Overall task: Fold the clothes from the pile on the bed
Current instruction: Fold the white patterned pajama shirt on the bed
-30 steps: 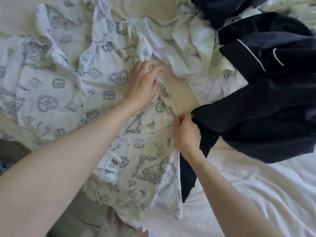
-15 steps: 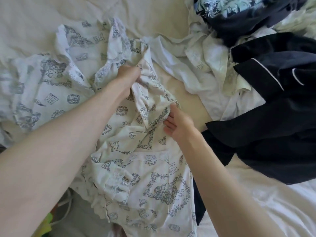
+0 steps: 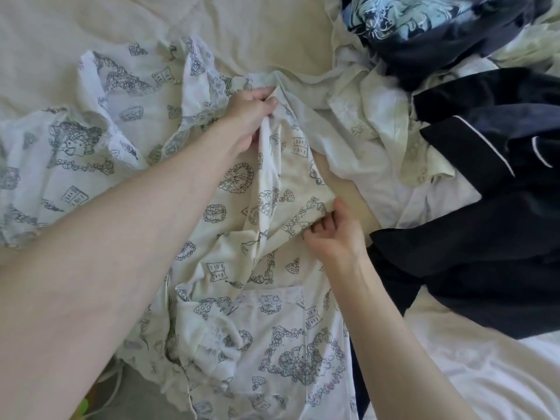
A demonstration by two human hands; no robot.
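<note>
Printed white pyjama top [image 3: 272, 313] lies spread on the cream bed sheet [image 3: 91, 25], hem end nearest the camera; left hand [image 3: 251, 116] pinches a fold of its right-side edge up near the shoulder, fingers curled round the cloth; right hand [image 3: 333, 234] grips the same edge lower down; two grips on one edge look meant to carry that side over in a straight line; unfolded pile sits well right: navy piped garment [image 3: 485, 207], white shirt [image 3: 378, 128], dark printed piece [image 3: 424, 22].
</note>
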